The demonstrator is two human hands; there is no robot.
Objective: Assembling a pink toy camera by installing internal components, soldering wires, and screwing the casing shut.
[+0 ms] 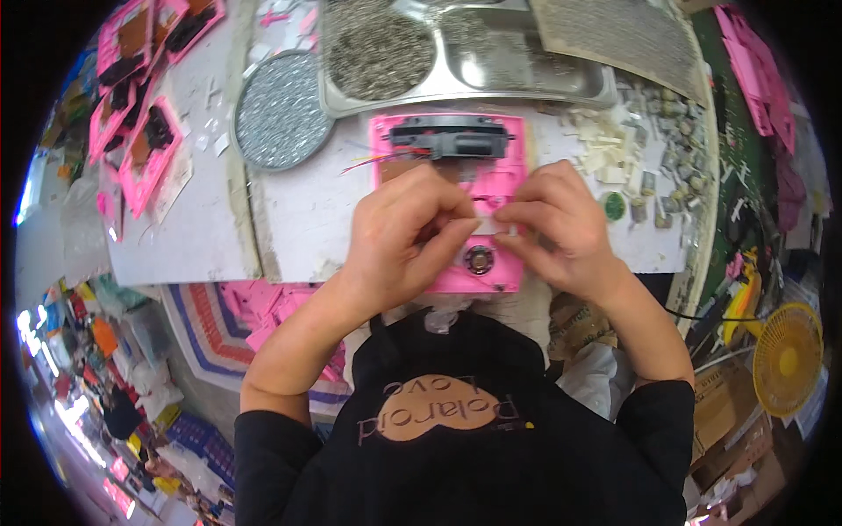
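Observation:
A pink plastic housing (504, 275) lies on the white worktable in front of me. At its far end sits a dark grey mechanism (452, 138) with thin coloured wires (386, 159) running out to the left. A round black-and-metal part (479, 259) is set near its close end. Above the middle of the housing, my left hand (408, 230) pinches a small white piece (485, 226) between thumb and forefinger. My right hand (561, 226) pinches at the right end of the same piece. The exact kind of this piece is too small to make out.
A round tray of small silvery parts (282, 110) and a steel pan of screws (381, 53) stand at the back. Loose white and metal bits (618, 145) lie to the right. More pink housings (149, 158) are at far left. A yellow fan (788, 359) stands lower right.

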